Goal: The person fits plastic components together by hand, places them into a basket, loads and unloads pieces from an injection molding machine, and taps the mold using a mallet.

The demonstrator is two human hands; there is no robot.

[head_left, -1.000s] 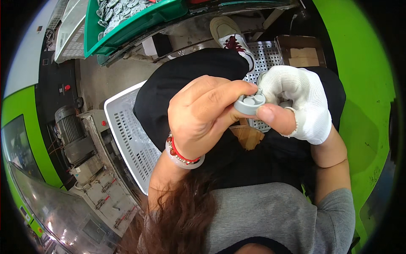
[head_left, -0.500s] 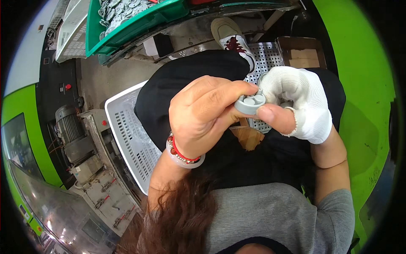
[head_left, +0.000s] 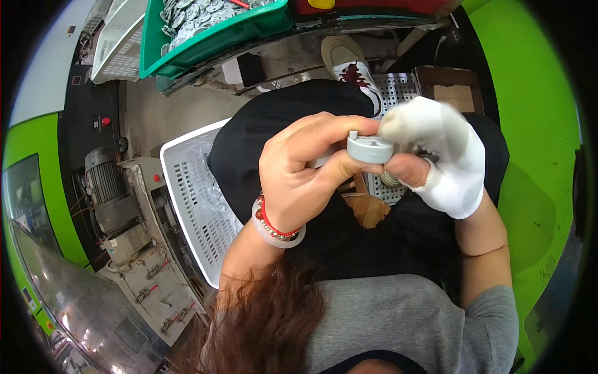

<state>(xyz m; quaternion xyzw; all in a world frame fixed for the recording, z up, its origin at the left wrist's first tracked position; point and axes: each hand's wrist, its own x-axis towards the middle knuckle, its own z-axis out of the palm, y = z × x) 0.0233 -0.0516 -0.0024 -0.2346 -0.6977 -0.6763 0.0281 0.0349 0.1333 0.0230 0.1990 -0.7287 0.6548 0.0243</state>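
Between the thumb and fingers of my bare left hand [head_left: 305,162] is a small grey round plastic part [head_left: 370,151]. Its side wall is turned toward me, and a short peg stands up at its left. My right hand [head_left: 439,156], in a white glove with the thumb bare, is curled at the part's right edge, thumb below and fingers above. Motion smears the gloved fingers slightly. More grey round pieces [head_left: 390,179] show under and behind the right thumb; whether they lie in the palm or beyond it I cannot tell.
A green crate [head_left: 218,50] full of grey parts stands at the far left. Beside my left leg is a white perforated basket [head_left: 199,206] with clear plastic in it. A brown box [head_left: 448,76] lies at the far right, near a green machine panel [head_left: 529,156].
The grey part has been tilted, so its side wall shows more and its hollow top less. My gloved fingers have shifted at its right edge. The whole view has moved slightly.
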